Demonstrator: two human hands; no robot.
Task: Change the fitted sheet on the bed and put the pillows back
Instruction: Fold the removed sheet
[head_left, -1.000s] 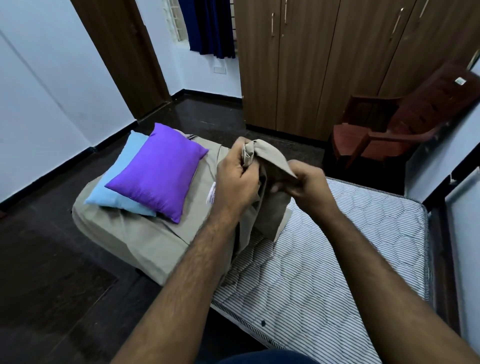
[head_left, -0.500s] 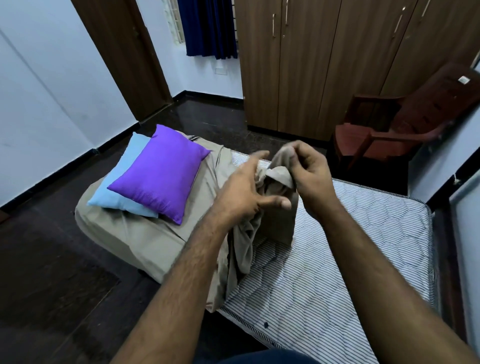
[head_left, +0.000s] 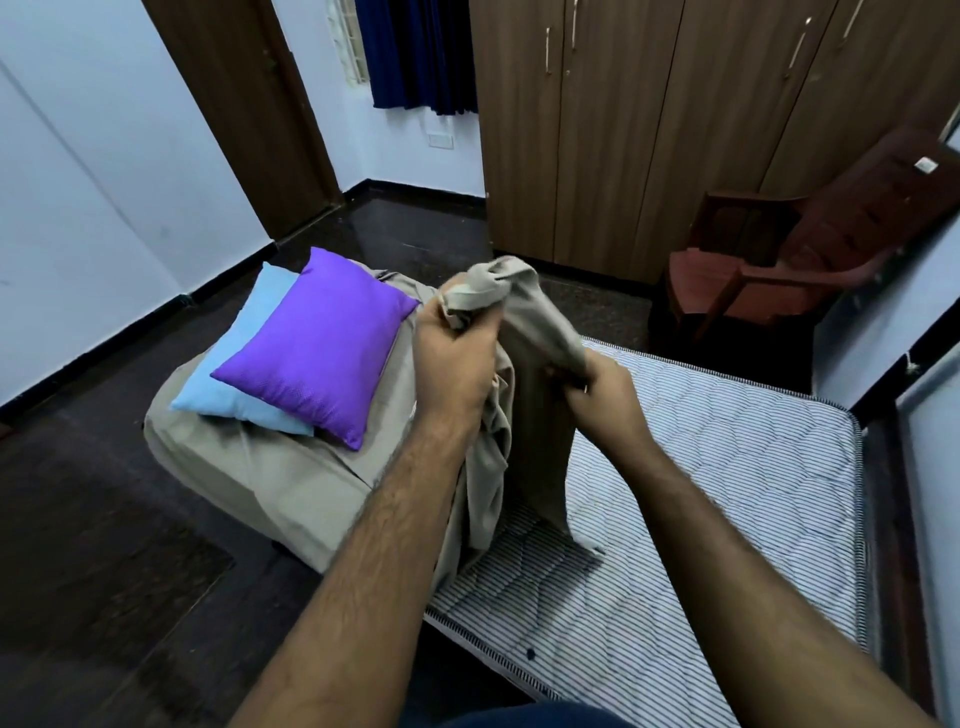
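The beige fitted sheet (head_left: 291, 467) still covers the left end of the bed; its loose part is bunched up above the middle. My left hand (head_left: 452, 364) grips the top of the bunch. My right hand (head_left: 602, 395) grips a fold lower and to the right. Cloth hangs down between my forearms. The striped bare mattress (head_left: 727, 467) shows on the right half. A purple pillow (head_left: 317, 343) lies on a light blue pillow (head_left: 228, 379) on the covered end.
A brown plastic chair (head_left: 779, 270) stands beyond the bed at the right. Wooden wardrobes (head_left: 649, 130) line the back wall, with a door (head_left: 244, 104) at the left. Dark floor (head_left: 93, 545) runs along the bed's left side; a wall hugs the right.
My left hand, open half a second ago, has closed on the top of the bunch. My right hand has slid down from the top to a lower fold.
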